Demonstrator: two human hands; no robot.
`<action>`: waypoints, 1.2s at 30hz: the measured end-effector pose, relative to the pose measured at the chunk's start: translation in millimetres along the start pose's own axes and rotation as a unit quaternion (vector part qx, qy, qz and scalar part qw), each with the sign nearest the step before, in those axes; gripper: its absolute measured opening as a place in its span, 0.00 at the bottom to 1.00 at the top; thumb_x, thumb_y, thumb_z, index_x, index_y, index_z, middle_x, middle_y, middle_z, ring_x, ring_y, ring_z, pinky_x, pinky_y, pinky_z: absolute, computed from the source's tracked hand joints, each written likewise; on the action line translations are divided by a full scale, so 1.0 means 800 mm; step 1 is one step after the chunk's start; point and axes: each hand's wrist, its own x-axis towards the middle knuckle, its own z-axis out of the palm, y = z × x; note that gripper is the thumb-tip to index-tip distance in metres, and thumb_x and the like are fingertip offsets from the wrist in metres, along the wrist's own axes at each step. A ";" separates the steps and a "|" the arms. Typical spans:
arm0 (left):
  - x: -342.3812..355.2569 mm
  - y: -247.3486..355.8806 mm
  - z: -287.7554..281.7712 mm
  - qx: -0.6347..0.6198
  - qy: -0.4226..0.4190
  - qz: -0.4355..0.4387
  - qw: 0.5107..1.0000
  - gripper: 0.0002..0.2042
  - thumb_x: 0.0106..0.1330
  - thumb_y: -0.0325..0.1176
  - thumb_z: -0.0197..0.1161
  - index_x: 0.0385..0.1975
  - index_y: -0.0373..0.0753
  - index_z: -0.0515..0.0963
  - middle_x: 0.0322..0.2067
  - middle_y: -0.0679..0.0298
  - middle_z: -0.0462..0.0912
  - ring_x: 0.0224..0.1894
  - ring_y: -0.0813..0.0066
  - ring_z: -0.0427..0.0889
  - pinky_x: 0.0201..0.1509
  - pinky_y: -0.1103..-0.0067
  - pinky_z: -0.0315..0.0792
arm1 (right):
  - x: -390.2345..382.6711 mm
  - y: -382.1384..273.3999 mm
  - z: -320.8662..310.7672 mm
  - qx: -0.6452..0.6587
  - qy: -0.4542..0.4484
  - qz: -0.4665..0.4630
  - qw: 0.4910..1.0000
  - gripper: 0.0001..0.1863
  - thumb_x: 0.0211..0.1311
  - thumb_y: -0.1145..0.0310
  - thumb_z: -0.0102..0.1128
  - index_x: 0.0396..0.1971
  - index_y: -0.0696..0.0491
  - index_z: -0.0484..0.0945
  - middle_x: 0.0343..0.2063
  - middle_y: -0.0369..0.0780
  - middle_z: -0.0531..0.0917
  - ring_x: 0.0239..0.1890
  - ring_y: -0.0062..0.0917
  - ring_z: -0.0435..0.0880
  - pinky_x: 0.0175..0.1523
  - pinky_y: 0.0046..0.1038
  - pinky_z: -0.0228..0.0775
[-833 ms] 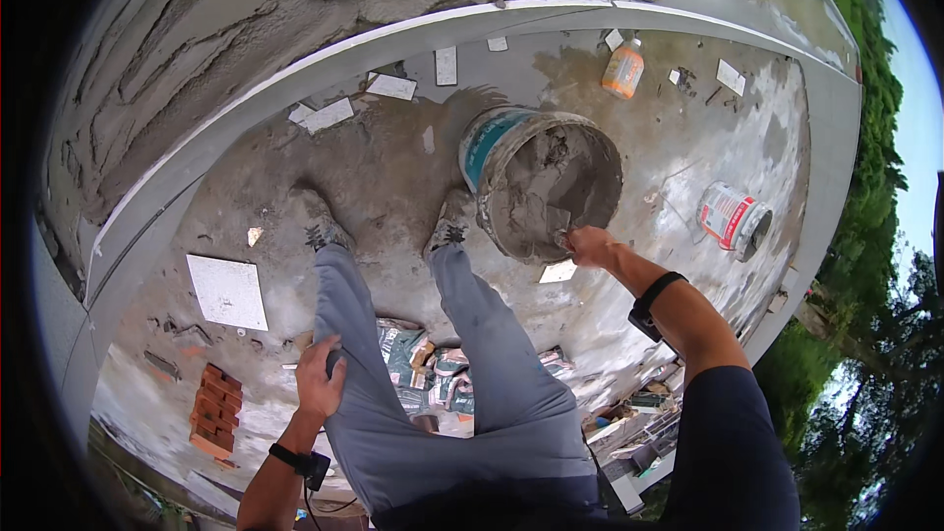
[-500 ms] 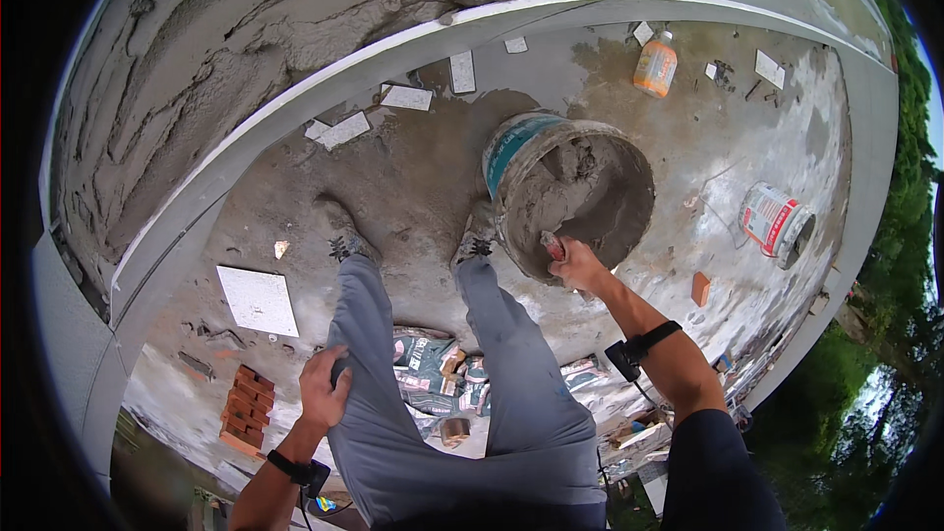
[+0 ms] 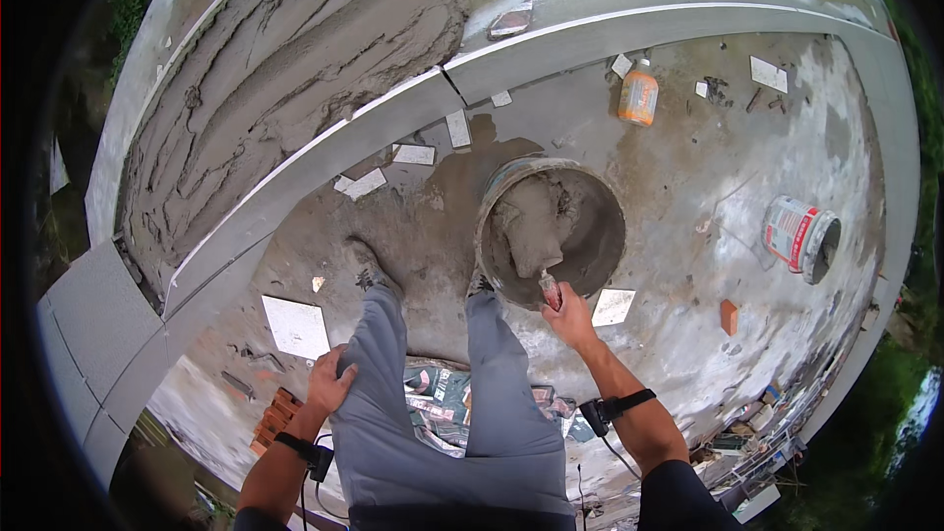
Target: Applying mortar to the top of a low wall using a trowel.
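My right hand (image 3: 568,320) is wrapped round the handle of a trowel (image 3: 549,285) at the near rim of a large bucket (image 3: 619,236). Grey mortar (image 3: 531,226) is heaped on the trowel and covers most of its blade. More wet mortar coats the bucket's inside walls; how deep it lies under the trowel is hidden. Beside my left knee, my left hand (image 3: 329,381) rests on the grey trouser leg (image 3: 379,364), fingers apart and holding nothing. The bucket stands on the floor, close in front of my right shoe (image 3: 480,285).
Past a low wall (image 3: 324,152), a wide bed of wet mortar (image 3: 285,59) lies at the far left. An orange bottle (image 3: 638,98), a white-and-red pail (image 3: 793,234) lying tilted, and a brick (image 3: 729,317) are to the right. White tile pieces (image 3: 295,325) and stacked bricks (image 3: 276,418) lie left.
The trowel has risen into view, loaded with mortar, while my right hand stays at the bucket's near rim. My view has shifted, showing more of the mortar bed. My left hand stays on the knee.
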 end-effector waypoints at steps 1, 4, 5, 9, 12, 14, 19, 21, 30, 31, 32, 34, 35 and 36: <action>0.002 -0.006 -0.007 -0.055 -0.008 -0.037 0.998 0.21 0.62 0.37 0.60 0.55 0.39 0.71 0.43 0.52 0.81 0.48 0.53 0.78 0.56 0.66 0.69 | -0.011 0.004 -0.005 0.011 0.018 -0.011 1.000 0.17 0.49 0.66 0.64 0.37 0.58 0.70 0.26 0.55 0.80 0.35 0.54 0.79 0.39 0.44 0.71; 0.000 -0.025 -0.034 -0.157 -0.027 -0.110 0.981 0.21 0.64 0.38 0.60 0.55 0.38 0.71 0.41 0.52 0.82 0.44 0.57 0.80 0.52 0.69 0.71 | -0.038 0.009 -0.028 0.023 0.027 -0.021 0.999 0.18 0.50 0.67 0.64 0.38 0.57 0.70 0.25 0.54 0.80 0.34 0.54 0.79 0.37 0.44 0.71; -0.001 -0.033 -0.047 -0.204 -0.041 -0.150 0.966 0.20 0.64 0.38 0.60 0.55 0.38 0.71 0.39 0.52 0.82 0.42 0.60 0.81 0.49 0.71 0.73 | -0.051 0.006 -0.035 0.025 0.031 -0.026 0.999 0.18 0.50 0.67 0.64 0.38 0.57 0.70 0.25 0.54 0.80 0.34 0.54 0.79 0.37 0.44 0.71; -0.007 -0.041 -0.068 -0.151 -0.066 -0.162 0.973 0.20 0.65 0.39 0.60 0.54 0.38 0.72 0.38 0.54 0.83 0.39 0.65 0.81 0.46 0.73 0.73 | -0.112 -0.038 -0.082 -0.001 0.024 -0.034 0.999 0.18 0.50 0.67 0.65 0.38 0.57 0.71 0.23 0.52 0.80 0.30 0.51 0.80 0.35 0.41 0.72; 0.002 -0.021 -0.063 -0.148 -0.080 -0.142 0.975 0.23 0.64 0.45 0.59 0.55 0.39 0.72 0.43 0.50 0.83 0.49 0.57 0.81 0.54 0.73 0.72 | -0.160 -0.092 -0.129 -0.011 0.043 -0.058 0.997 0.20 0.49 0.66 0.66 0.41 0.57 0.71 0.22 0.49 0.80 0.27 0.46 0.82 0.33 0.37 0.73; 0.005 -0.010 -0.061 -0.158 -0.097 -0.133 0.974 0.23 0.64 0.45 0.60 0.55 0.40 0.72 0.44 0.49 0.82 0.49 0.56 0.81 0.54 0.72 0.72 | -0.185 -0.156 -0.159 -0.016 0.036 -0.055 0.998 0.20 0.49 0.66 0.66 0.42 0.57 0.71 0.22 0.48 0.80 0.26 0.45 0.82 0.32 0.36 0.73; 0.010 0.002 -0.075 -0.218 -0.091 -0.092 0.967 0.24 0.63 0.45 0.60 0.56 0.41 0.71 0.45 0.48 0.82 0.49 0.55 0.81 0.54 0.71 0.72 | -0.202 -0.336 -0.197 -0.064 0.081 -0.171 0.980 0.21 0.50 0.67 0.64 0.44 0.59 0.71 0.23 0.49 0.80 0.25 0.44 0.83 0.32 0.36 0.73; 0.012 -0.001 -0.082 -0.230 -0.098 -0.102 0.963 0.24 0.64 0.45 0.60 0.56 0.39 0.71 0.43 0.49 0.82 0.47 0.59 0.81 0.52 0.73 0.72 | -0.171 -0.393 -0.177 -0.070 0.125 -0.203 0.969 0.24 0.52 0.68 0.64 0.47 0.59 0.67 0.25 0.52 0.80 0.30 0.49 0.82 0.35 0.40 0.73; 0.026 -0.044 -0.064 -0.261 -0.041 -0.095 0.960 0.26 0.61 0.46 0.60 0.57 0.40 0.71 0.46 0.48 0.81 0.50 0.51 0.79 0.54 0.68 0.72 | 0.008 -0.496 -0.044 -0.132 0.128 -0.238 0.954 0.23 0.55 0.68 0.58 0.48 0.58 0.62 0.23 0.55 0.80 0.29 0.55 0.79 0.35 0.51 0.68; 0.017 -0.045 -0.059 -0.246 -0.061 -0.090 0.963 0.26 0.61 0.47 0.59 0.57 0.40 0.71 0.48 0.48 0.80 0.52 0.51 0.78 0.56 0.68 0.71 | -0.012 -0.495 -0.045 -0.134 0.120 -0.238 0.954 0.23 0.55 0.68 0.58 0.48 0.58 0.62 0.23 0.55 0.80 0.29 0.55 0.79 0.35 0.51 0.68; 0.008 -0.047 -0.053 -0.249 -0.065 -0.095 0.962 0.26 0.61 0.47 0.59 0.57 0.40 0.71 0.48 0.48 0.80 0.52 0.51 0.78 0.56 0.68 0.71 | -0.033 -0.493 -0.050 -0.100 0.109 -0.247 0.958 0.23 0.54 0.69 0.59 0.48 0.58 0.63 0.24 0.55 0.80 0.29 0.54 0.80 0.34 0.49 0.69; 0.000 -0.042 -0.035 -0.142 -0.061 -0.001 0.988 0.28 0.62 0.52 0.57 0.58 0.43 0.71 0.55 0.49 0.76 0.58 0.52 0.73 0.62 0.67 0.66 | -0.078 -0.478 -0.075 -0.071 0.107 -0.240 0.962 0.23 0.53 0.69 0.60 0.48 0.58 0.64 0.24 0.54 0.80 0.29 0.53 0.80 0.34 0.47 0.70; 0.002 -0.036 -0.025 -0.142 -0.073 0.002 0.987 0.28 0.62 0.52 0.57 0.58 0.43 0.71 0.55 0.49 0.76 0.58 0.52 0.73 0.62 0.67 0.66 | -0.099 -0.464 -0.089 -0.059 0.106 -0.237 0.964 0.22 0.53 0.69 0.61 0.47 0.58 0.65 0.25 0.54 0.80 0.29 0.52 0.80 0.34 0.45 0.71; 0.007 -0.019 -0.020 -0.086 -0.122 0.044 0.988 0.28 0.62 0.53 0.56 0.59 0.44 0.70 0.58 0.51 0.72 0.61 0.52 0.69 0.64 0.65 0.63 | -0.119 -0.444 -0.107 -0.049 0.110 -0.228 0.966 0.22 0.53 0.69 0.62 0.46 0.57 0.66 0.25 0.53 0.80 0.29 0.52 0.81 0.34 0.44 0.71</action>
